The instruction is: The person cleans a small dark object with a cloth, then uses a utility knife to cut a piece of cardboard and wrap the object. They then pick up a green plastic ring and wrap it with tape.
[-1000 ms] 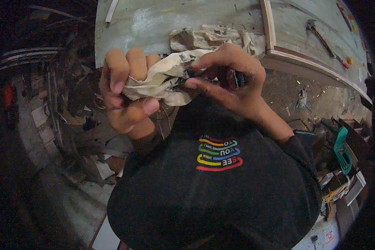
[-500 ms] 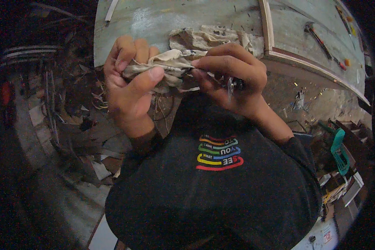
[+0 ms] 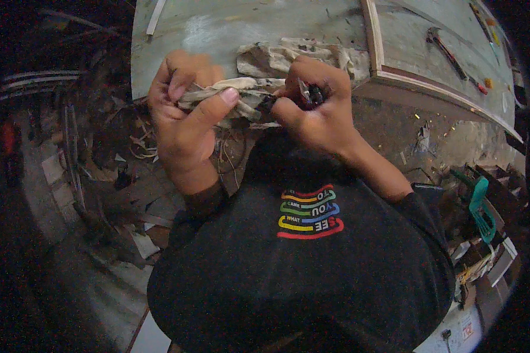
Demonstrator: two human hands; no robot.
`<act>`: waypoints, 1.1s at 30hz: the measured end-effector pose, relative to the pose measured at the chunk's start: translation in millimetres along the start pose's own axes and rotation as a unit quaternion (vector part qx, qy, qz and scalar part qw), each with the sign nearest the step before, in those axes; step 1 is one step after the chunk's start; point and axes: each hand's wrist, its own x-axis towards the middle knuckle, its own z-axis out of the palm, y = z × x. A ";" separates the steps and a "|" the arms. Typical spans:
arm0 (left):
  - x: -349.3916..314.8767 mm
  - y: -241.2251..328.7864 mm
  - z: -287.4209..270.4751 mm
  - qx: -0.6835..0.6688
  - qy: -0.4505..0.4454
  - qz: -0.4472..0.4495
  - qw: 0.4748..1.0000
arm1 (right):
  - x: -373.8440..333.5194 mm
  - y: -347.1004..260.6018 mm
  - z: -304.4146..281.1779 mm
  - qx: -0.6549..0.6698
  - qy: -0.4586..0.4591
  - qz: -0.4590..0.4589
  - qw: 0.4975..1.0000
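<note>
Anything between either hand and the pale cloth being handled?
Nothing visible blocks the left hand: its fingers grip one end of the pale cloth. The right hand meets the other end, with a dark object in its curled fingers; whether that intervenes at the contact is unclear.

Within the grip, the pale rag (image 3: 251,84) is showing as thin woven cloth, matt and creased, with dark staining. At the grip's right, the dark object (image 3: 314,96) is presenting a glossy, metal-looking part; its remaining material is staying unclear. Just beyond the grip, the second rag (image 3: 266,59) is displaying matt, wrinkled cloth. Farther beyond, the bench top (image 3: 218,26) is looking smooth but scuffed, reflecting a dull sheen. Right of the grip, the rail (image 3: 372,35) is showing bare, matt wood. Below the grip, the shirt (image 3: 241,270) is appearing as soft, matt cloth.
</note>
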 end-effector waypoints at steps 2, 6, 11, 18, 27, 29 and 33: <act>0.5 -1.4 -2.1 0.006 0.017 0.004 1.000 | 1.7 0.8 2.5 -0.002 -0.014 0.072 0.997; 2.7 -5.4 -8.8 -0.032 0.035 -0.020 0.999 | 2.7 -1.5 1.4 0.028 -0.031 0.163 0.986; 8.5 -4.3 -16.1 -0.082 0.047 -0.036 0.995 | 1.3 -2.9 0.5 0.071 -0.043 0.173 0.981; 13.3 -11.0 -11.1 -0.100 0.043 -0.078 0.991 | -1.0 10.4 -6.5 0.189 -0.078 0.208 0.956; 16.6 -19.3 -7.4 -0.123 0.018 -0.074 0.989 | 0.5 3.9 -13.1 0.234 -0.109 0.209 0.943; 17.0 -19.5 -7.4 -0.112 0.031 -0.076 0.990 | 1.9 1.4 -13.2 0.190 -0.101 0.235 0.948; 22.1 -18.0 -8.9 -0.111 0.050 -0.071 0.990 | 3.8 1.2 -13.6 0.214 -0.090 0.245 0.942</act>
